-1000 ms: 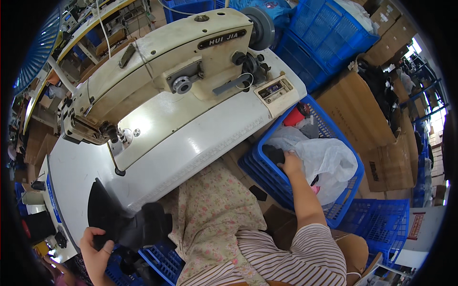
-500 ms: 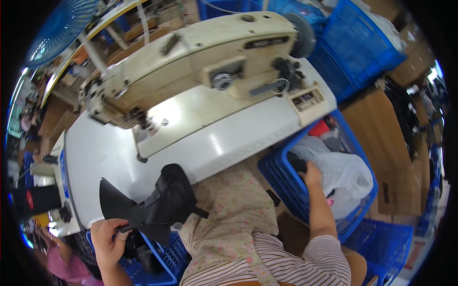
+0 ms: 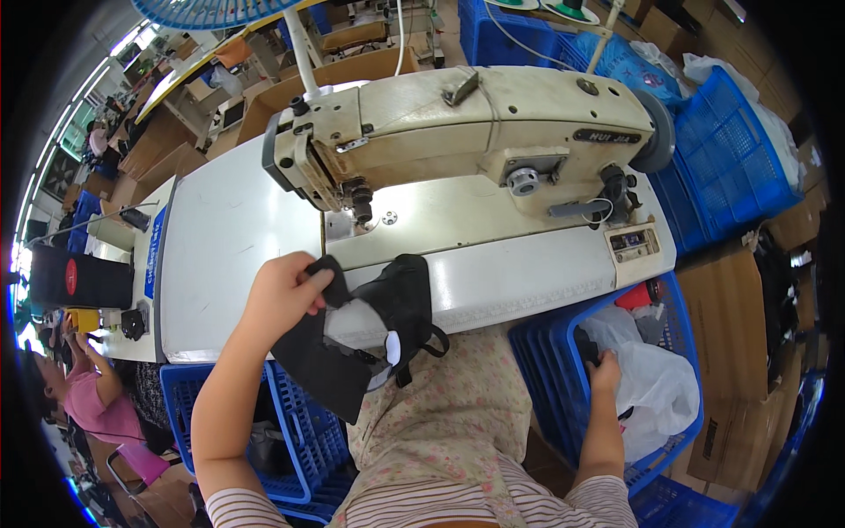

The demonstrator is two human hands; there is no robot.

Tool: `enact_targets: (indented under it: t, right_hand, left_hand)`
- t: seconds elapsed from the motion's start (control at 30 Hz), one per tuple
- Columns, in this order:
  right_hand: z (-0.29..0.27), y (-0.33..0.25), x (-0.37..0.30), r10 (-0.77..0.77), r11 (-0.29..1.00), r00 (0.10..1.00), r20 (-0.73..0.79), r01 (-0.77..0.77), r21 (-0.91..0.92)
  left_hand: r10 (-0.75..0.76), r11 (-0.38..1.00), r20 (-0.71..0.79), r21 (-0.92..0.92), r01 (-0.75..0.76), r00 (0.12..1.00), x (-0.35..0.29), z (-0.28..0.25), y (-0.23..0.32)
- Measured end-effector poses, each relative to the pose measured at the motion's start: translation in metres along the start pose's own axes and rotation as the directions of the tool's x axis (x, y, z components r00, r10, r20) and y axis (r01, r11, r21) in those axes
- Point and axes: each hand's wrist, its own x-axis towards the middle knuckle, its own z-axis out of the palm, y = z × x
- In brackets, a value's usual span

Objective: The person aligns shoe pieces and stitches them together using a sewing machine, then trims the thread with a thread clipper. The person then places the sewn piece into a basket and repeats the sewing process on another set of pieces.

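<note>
My left hand (image 3: 290, 290) is closed on the edge of a black fabric piece (image 3: 321, 361), held up at the sewing table's front edge. The fabric has a wide flap, a padded part (image 3: 400, 290) with a small loop strap, and a white patch (image 3: 393, 348). To the right, my right hand (image 3: 606, 371) reaches into a blue plastic basket (image 3: 563, 387), its fingers closed on a small black piece (image 3: 586, 347) by the basket's left wall. Its fingertips are partly hidden. A cream sewing machine (image 3: 458, 141) stands beyond the fabric, its needle area (image 3: 359, 207) above the plate.
A clear plastic bag (image 3: 651, 378) and a red item (image 3: 635, 296) lie in the right basket. Another blue basket (image 3: 290, 440) stands below the table's left front. Blue crates (image 3: 739, 150) and cardboard boxes (image 3: 731, 352) line the right. A person in pink (image 3: 101, 396) sits at left.
My left hand has risen rightward with the black fabric, from beside the table's front corner to the machine's front. My right hand stays in the basket at the black piece. The view has shifted.
</note>
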Motion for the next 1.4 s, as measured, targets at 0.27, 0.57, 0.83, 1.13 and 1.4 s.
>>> enact_targets:
  t: [0.27, 0.57, 0.83, 1.13, 1.4]
  right_hand:
    - [-0.009, 0.022, -0.016, -0.082, 0.935, 0.992, -0.100, 0.111, 0.337]
    - [-0.037, 0.052, -0.015, 0.065, 0.847, 0.998, 0.009, -0.060, 0.528]
    - [-0.153, -0.157, -0.037, -0.431, 0.319, 0.889, 0.153, -0.009, 0.948]
    - [-0.157, -0.338, -0.043, -0.999, -0.037, -0.020, -0.034, 0.159, 0.987]
    - [-0.094, -0.350, -0.093, -0.918, 0.396, -0.257, 0.300, -0.600, 0.695]
  left_hand:
    - [0.023, 1.000, 0.037, -0.012, -0.023, 0.999, 0.029, 0.008, -0.001]
    - [0.052, 0.995, 0.055, -0.088, -0.047, 0.997, 0.031, 0.011, -0.007]
    - [0.152, 0.985, 0.093, -0.099, -0.142, 0.984, 0.011, 0.010, -0.017]
    - [0.257, 0.966, 0.296, -0.100, -0.238, 0.920, -0.061, -0.020, 0.005]
    - [-0.043, 0.996, 0.046, -0.074, 0.047, 0.998, -0.005, 0.010, -0.030]
